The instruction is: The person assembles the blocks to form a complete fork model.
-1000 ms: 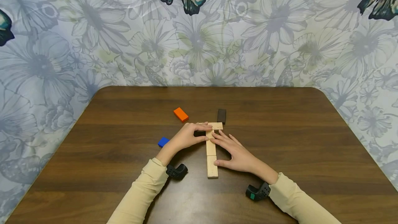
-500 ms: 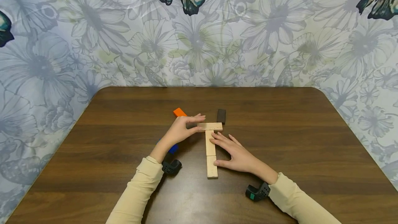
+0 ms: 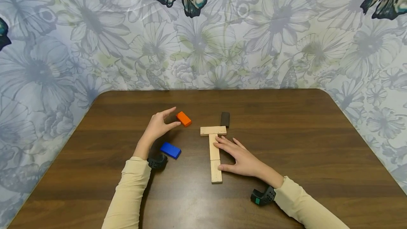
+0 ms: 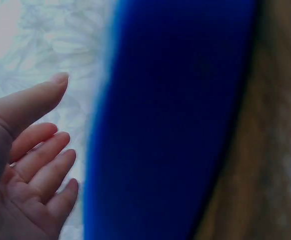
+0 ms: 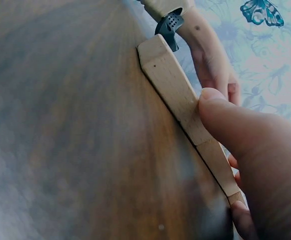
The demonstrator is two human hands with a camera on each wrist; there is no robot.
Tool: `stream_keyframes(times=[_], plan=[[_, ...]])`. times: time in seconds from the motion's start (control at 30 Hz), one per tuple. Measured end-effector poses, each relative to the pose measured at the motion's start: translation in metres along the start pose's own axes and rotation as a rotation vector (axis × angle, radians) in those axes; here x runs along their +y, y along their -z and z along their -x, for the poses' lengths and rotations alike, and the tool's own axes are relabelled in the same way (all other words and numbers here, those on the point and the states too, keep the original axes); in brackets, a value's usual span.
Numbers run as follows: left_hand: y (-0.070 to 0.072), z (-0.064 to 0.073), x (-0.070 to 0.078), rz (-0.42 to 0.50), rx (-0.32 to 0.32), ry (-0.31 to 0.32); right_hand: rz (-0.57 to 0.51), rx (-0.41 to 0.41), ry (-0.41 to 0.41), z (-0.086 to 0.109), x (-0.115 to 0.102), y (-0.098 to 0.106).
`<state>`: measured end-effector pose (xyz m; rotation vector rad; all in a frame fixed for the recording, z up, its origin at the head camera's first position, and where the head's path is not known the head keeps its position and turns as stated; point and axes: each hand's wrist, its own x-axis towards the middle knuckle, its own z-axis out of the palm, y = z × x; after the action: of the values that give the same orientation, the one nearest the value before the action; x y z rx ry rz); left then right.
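Note:
Three plain wooden blocks form a T on the table. One crosswise block [image 3: 213, 130] lies at the far end, and two lengthwise blocks, an upper one [image 3: 214, 154] and a lower one [image 3: 216, 172], run end to end toward me. My right hand [image 3: 243, 158] rests along their right side, fingertips on the upper block and thumb against the lower one. My left hand [image 3: 158, 126] is beside an orange block [image 3: 183, 118], thumb and fingers spread at its left; the thumb appears close to it, contact unclear. A blue block [image 3: 170, 150] lies near the left wrist and looms large in the left wrist view.
A dark block [image 3: 225, 119] lies behind the crosswise block's right end, close to it. The brown wooden table [image 3: 302, 126] ends at a far edge before a flower-patterned backdrop [image 3: 203, 52]. Each wrist wears a black camera, such as the right one [image 3: 263, 196].
My left hand has left the crosswise block and moved left to the orange block, uncovering the blue block. The right hand has stayed on the lengthwise blocks.

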<state>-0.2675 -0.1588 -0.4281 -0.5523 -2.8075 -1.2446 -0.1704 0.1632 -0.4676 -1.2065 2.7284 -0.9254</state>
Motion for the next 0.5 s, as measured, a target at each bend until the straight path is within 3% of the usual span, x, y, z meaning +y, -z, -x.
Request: stream_keyframes(times=[0.2, 0.5], plan=[[-0.004, -0.005, -0.009, 0.025, -0.075, 0.011, 0.001, 0.000, -0.002, 0.000, 0.001, 0.000], [-0.018, -0.013, -0.018, 0.065, -0.059, 0.013, 0.008, 0.016, 0.016, 0.000, 0.002, 0.000]])
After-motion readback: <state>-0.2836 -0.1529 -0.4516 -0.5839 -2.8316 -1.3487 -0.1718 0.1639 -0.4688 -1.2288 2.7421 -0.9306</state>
